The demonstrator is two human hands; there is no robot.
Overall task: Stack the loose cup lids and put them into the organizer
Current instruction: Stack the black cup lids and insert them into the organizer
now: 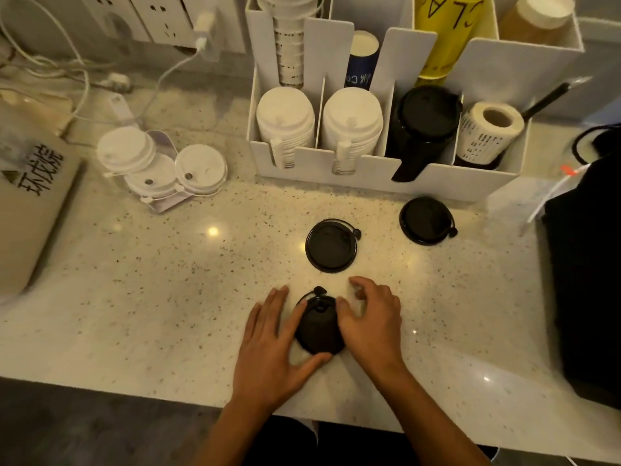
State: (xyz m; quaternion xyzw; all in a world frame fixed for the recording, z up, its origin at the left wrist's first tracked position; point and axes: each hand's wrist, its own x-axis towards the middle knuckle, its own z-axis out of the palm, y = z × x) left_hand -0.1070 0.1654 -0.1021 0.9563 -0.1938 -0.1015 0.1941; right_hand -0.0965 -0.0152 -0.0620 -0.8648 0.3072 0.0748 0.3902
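Left hand (pixel 268 344): fingers spread flat on the counter, thumb hooked under the near edge of a black lid (pixel 318 326), index along its left side. Right hand (pixel 369 319): fingers curled and slightly apart, thumb and fingertips pressed to the lid's right side. So both hands cup this 1 lid between them; it sits dome up on the speckled counter (pixel 168 280), near the front edge; whether more than 1 lid is under the hands cannot be told. Just beyond the hands, a second black lid (pixel 331 245) lies flat, apart from the first. Farther right, a third black lid (pixel 426 220) lies just in front of the white organizer (pixel 369 176). Organizer stands at the back of the counter with 4 front compartments: 2 stacks of white lids (pixel 285 122), then a stack of black lids (pixel 425 124), then a label roll (pixel 487 132). Cup stacks stand in its rear slots. To the left, 3 loose white lids (pixel 161 166) cluster, overlapping, on clear packaging. White cables and wall sockets at back left; dark bag at right edge.
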